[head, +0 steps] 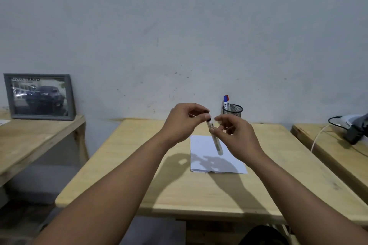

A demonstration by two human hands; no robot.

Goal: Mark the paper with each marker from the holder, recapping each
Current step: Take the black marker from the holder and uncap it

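Note:
A white-barrelled marker (pixel 215 141) hangs tilted above the white paper (pixel 211 157), its black cap end up. My right hand (pixel 235 135) pinches the barrel near the top. My left hand (pixel 185 121) has its fingertips closed on the black cap (pixel 208 119) at the marker's upper end; cap and barrel look joined or just touching. Against the wall stands the black mesh holder (pixel 233 111) with a blue-capped marker (pixel 225 102) and a red-capped marker (pixel 228 101) upright inside. A small dark mark sits at the paper's upper left corner.
The paper lies on a light wooden table (pixel 139 175). A framed car picture (pixel 39 96) stands on a side table at left. At right, another table carries a dark device (pixel 356 129) with a black cable and a white one.

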